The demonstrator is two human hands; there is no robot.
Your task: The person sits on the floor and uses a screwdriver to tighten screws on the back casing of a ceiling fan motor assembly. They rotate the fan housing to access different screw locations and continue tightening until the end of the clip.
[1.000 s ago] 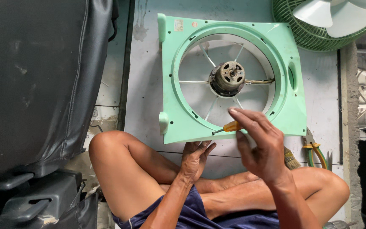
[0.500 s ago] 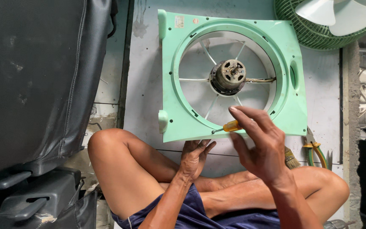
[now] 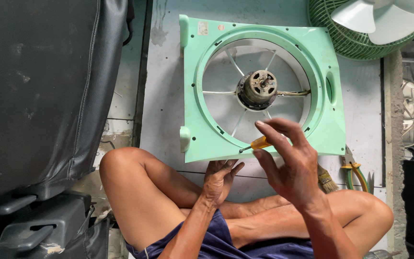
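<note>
The person sits cross-legged on the floor with a pale green fan housing [image 3: 259,139] lying flat on a grey board [image 3: 168,96] in front of the knees, its near edge just above the crossed legs. In its round opening thin spokes carry a bare motor [image 3: 257,88] at the centre, a short wire running off towards the right rim. The right hand [image 3: 291,165] holds a small screwdriver [image 3: 255,145] with an orange-yellow handle: thumb and first fingers [image 3: 269,128] pinch the handle while the others curl loosely, and the dark tip points left and down onto the lower rim of the housing, just inside the ring. Against the views of a second and half a second ago very little has moved: the hand sits at the same spot on the near rim and the housing has not shifted on the board; only the fingers look slightly rearranged around the handle, which reads as a small turning of the tool in place rather than a move to a new point. The left hand [image 3: 219,177] stays under the near edge of the housing, palm up and fingers spread against its underside, bracing it; it grips nothing. A paintbrush [image 3: 327,178] and a yellow-and-green hose [image 3: 355,175] lie by the right knee, a green fan guard with white blades [image 3: 374,24] is at the far right corner, and a black seat [image 3: 39,91] fills the left.
</note>
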